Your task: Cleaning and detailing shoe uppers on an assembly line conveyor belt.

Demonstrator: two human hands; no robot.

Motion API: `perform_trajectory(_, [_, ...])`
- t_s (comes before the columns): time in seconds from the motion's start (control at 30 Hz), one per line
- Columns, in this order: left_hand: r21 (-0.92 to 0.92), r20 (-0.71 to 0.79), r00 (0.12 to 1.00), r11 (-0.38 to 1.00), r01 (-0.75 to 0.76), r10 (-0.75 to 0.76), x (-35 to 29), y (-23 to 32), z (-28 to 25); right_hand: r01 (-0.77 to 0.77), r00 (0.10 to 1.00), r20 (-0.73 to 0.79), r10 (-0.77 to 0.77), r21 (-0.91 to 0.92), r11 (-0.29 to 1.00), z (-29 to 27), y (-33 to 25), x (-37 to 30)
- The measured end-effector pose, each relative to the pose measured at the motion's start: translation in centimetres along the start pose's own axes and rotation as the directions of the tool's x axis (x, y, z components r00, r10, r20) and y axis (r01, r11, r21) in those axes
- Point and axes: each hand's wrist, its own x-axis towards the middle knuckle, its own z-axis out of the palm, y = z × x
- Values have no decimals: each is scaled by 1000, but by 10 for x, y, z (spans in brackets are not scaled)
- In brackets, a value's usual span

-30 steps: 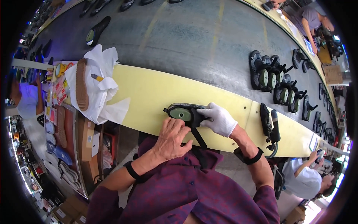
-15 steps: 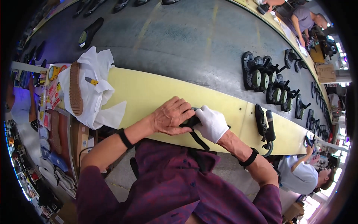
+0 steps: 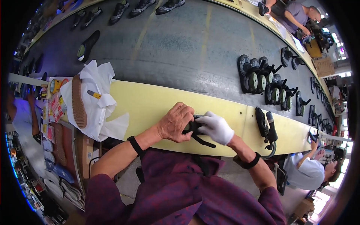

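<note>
My bare left hand [image 3: 175, 123] is closed around a black shoe [image 3: 192, 127], held over the near edge of a pale yellow bench. A white glove covers my right hand [image 3: 216, 128], whose bent fingers press on the right side of the same shoe. From beneath the hands a loose black strap [image 3: 204, 142] sticks out to the right. Most of the shoe is hidden by my fingers; a small greenish patch shows between them.
Left on the bench [image 3: 146, 95], crumpled white paper [image 3: 104, 112] carries a brown sole [image 3: 78, 103] and a utility knife [image 3: 94, 94]. A black corded tool [image 3: 271, 129] lies right. Beyond runs a grey conveyor [image 3: 168, 48] with several black shoes [image 3: 245, 75]. Co-workers sit nearby.
My gloved fingers have shifted on the shoe and lie flatter over its right side. The loose strap now points farther right. My head view has tilted slightly, and shoes on the conveyor appear shifted left.
</note>
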Motion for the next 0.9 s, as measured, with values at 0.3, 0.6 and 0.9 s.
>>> perform_trajectory(0.3, [-47, 94, 995, 998, -27, 32, 9, 10, 6, 34, 897, -442, 4, 79, 996, 27, -13, -48])
perform_trajectory(0.6, [53, 17, 1000, 999, 11, -12, -15, 34, 24, 96, 919, -388, -77, 29, 995, 50, 15, 7])
perform_trajectory(0.9, [82, -75, 994, 993, 80, -73, -14, 32, 32, -25, 991, -132, 15, -78, 997, 58, 52, 48])
